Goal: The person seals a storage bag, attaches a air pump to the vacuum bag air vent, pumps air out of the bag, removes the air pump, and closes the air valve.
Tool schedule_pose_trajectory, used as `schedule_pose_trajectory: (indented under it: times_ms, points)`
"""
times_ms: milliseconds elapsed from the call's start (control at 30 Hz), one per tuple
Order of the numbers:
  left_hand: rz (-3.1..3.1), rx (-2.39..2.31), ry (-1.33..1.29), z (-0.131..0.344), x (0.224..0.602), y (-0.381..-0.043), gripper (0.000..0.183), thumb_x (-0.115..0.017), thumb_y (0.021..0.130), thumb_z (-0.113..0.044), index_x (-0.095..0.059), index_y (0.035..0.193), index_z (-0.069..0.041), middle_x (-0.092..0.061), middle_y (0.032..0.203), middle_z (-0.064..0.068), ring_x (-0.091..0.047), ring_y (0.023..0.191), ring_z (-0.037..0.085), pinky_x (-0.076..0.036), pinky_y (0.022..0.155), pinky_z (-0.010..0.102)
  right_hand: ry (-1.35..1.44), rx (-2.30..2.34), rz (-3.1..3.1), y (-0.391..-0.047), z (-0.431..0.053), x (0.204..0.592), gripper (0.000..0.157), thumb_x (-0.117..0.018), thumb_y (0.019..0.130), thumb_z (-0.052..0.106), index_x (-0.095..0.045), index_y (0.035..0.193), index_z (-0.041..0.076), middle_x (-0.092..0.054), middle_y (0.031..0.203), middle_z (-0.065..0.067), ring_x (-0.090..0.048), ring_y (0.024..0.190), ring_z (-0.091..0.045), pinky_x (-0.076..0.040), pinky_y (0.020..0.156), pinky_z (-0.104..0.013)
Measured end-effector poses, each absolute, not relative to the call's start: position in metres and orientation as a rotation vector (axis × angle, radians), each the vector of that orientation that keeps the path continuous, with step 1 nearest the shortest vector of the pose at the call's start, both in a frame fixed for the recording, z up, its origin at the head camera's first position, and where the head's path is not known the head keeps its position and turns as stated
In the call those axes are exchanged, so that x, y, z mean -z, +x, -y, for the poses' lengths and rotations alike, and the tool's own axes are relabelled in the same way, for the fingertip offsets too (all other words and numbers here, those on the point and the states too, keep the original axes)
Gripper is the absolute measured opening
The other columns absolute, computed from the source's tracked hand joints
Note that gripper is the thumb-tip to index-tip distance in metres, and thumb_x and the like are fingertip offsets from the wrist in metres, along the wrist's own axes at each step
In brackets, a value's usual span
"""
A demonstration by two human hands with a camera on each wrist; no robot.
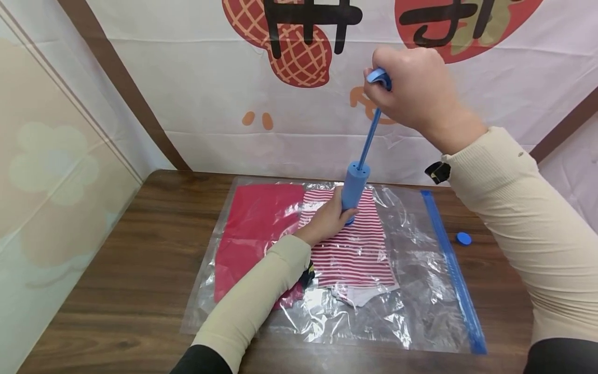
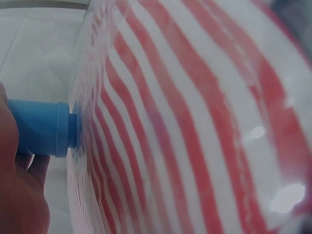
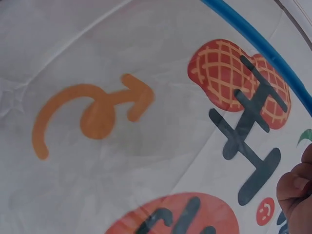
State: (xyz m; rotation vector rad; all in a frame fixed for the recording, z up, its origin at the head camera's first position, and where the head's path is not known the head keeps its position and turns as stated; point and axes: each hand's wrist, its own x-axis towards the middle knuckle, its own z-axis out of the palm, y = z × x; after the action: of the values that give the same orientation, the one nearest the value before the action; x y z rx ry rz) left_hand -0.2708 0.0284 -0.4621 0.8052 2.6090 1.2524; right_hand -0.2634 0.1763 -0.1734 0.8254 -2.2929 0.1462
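A blue hand pump [image 1: 355, 183] stands slightly tilted on a clear plastic storage bag [image 1: 411, 306]. My left hand [image 1: 328, 217] grips the pump's barrel low down, right by the bag; in the left wrist view the barrel [image 2: 39, 127] meets the plastic at its narrow end. High above, my right hand [image 1: 416, 88] is curled round the pump handle [image 1: 379, 78], with the rod [image 1: 370, 137] drawn far out. Inside the bag lie a folded red cloth [image 1: 261, 223] and a red-and-white striped garment [image 1: 350, 259]. The right wrist view shows the blue rod [image 3: 263, 41] and some fingers [image 3: 297, 187].
A blue zip strip [image 1: 455, 272] runs along the bag's right edge. Beyond it, a small round blue cap [image 1: 463, 238] lies on the brown wooden table [image 1: 117, 280]. A printed fabric curtain [image 1: 201, 93] hangs close behind the table.
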Motion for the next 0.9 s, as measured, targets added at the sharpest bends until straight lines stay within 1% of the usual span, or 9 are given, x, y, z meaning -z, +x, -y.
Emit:
schedule_pose_trajectory:
  times_ms: [100,200,333,400,533,767,900]
  points:
    - [-2.609,-1.26,0.801,-0.027,0.462,-0.27,0.062,-0.056,0.106,-0.031,-0.019,0.151,-0.008,-0.048,0.148,0.021,-0.051,0.136,0.034,-0.04,0.114,0.049,0.854,-0.139,2.302,-0.267,-0.175,0.184,0.019,-0.058,0.1,0.014,-0.059,0.091,-0.002,-0.058,0.069,-0.015,-0.054,0.058,-0.03,-0.048,0.06,-0.037]
    - [-2.603,-1.265,0.79,-0.027,0.462,-0.27,0.063,-0.055,0.106,-0.031,-0.018,0.152,-0.009,-0.048,0.148,0.021,-0.05,0.137,0.034,-0.039,0.114,0.049,0.921,-0.129,2.309,-0.274,-0.176,0.202,0.014,-0.059,0.097,0.01,-0.06,0.09,-0.002,-0.057,0.065,-0.013,-0.052,0.054,-0.028,-0.045,0.054,-0.036]
    - [-2.609,-1.234,0.783,-0.027,0.462,-0.27,0.067,-0.054,0.106,-0.034,-0.015,0.154,-0.009,-0.046,0.15,0.021,-0.049,0.139,0.034,-0.039,0.114,0.049,0.99,-0.092,2.357,-0.281,-0.176,0.228,0.012,-0.062,0.094,0.009,-0.057,0.086,0.001,-0.052,0.061,-0.008,-0.052,0.053,-0.025,-0.045,0.05,-0.036]
    - [-2.625,-1.221,0.788,-0.027,0.462,-0.27,0.067,-0.054,0.106,-0.034,-0.014,0.154,-0.008,-0.047,0.148,0.022,-0.05,0.138,0.034,-0.04,0.114,0.049,0.998,-0.076,2.392,-0.282,-0.175,0.239,0.017,-0.062,0.093,0.009,-0.053,0.08,0.004,-0.045,0.058,-0.005,-0.048,0.052,-0.024,-0.039,0.048,-0.035]
    - [-2.658,-1.216,0.802,-0.027,0.462,-0.27,0.067,-0.055,0.106,-0.033,-0.016,0.153,-0.005,-0.05,0.144,0.023,-0.052,0.135,0.034,-0.042,0.112,0.048,1.009,-0.09,2.448,-0.282,-0.174,0.256,0.021,-0.063,0.093,0.01,-0.049,0.077,0.007,-0.038,0.058,-0.002,-0.041,0.051,-0.022,-0.032,0.048,-0.034]
    - [-2.659,-1.214,0.85,-0.027,0.464,-0.271,0.067,-0.058,0.105,-0.029,-0.016,0.152,-0.004,-0.052,0.141,0.022,-0.055,0.132,0.033,-0.044,0.111,0.047,1.002,-0.11,2.556,-0.28,-0.177,0.284,0.021,-0.064,0.094,0.012,-0.05,0.079,0.009,-0.041,0.062,-0.002,-0.044,0.054,-0.021,-0.035,0.051,-0.035]
    - [-2.666,-1.222,0.875,-0.027,0.464,-0.272,0.067,-0.059,0.105,-0.028,-0.016,0.151,-0.004,-0.052,0.139,0.022,-0.055,0.13,0.032,-0.044,0.11,0.046,1.008,-0.106,2.577,-0.279,-0.179,0.295,0.02,-0.063,0.094,0.011,-0.051,0.079,0.008,-0.042,0.06,-0.002,-0.045,0.054,-0.021,-0.037,0.053,-0.036]
